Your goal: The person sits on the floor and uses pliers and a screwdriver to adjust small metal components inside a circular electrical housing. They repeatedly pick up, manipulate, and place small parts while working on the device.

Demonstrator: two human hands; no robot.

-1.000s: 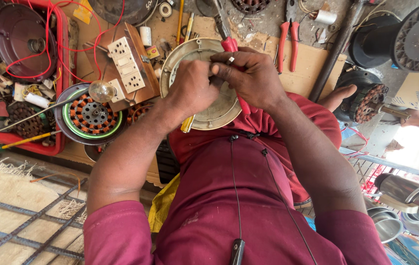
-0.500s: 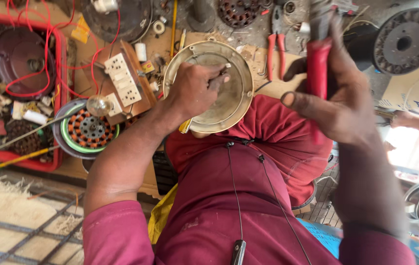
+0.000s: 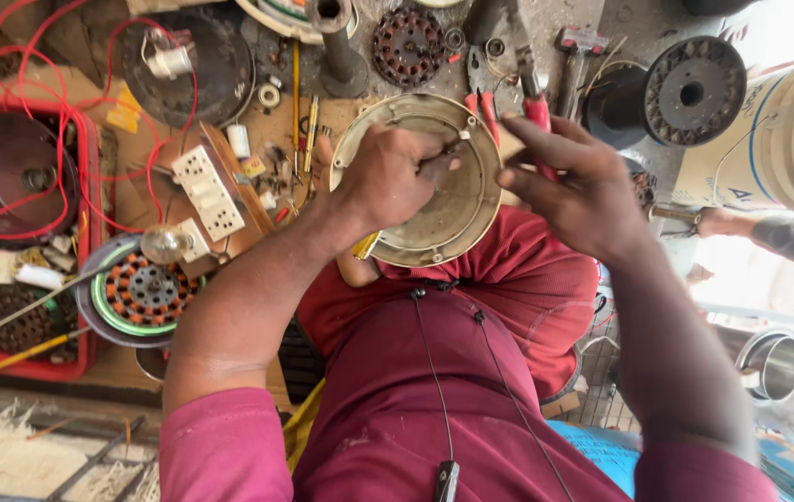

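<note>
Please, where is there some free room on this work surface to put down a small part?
Little is free. One bare brown patch lies below the coiled stator, beside the red tray. The grey surface between the hammer and the black spool is narrow. Around the switch board and screwdrivers, small parts crowd everything.

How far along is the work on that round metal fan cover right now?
Done: the round metal cover is off, resting on the knee. In hand: the left hand presses inside it; the right hand holds red-handled pliers. Left: the wound stator lies apart, unassembled.
</note>
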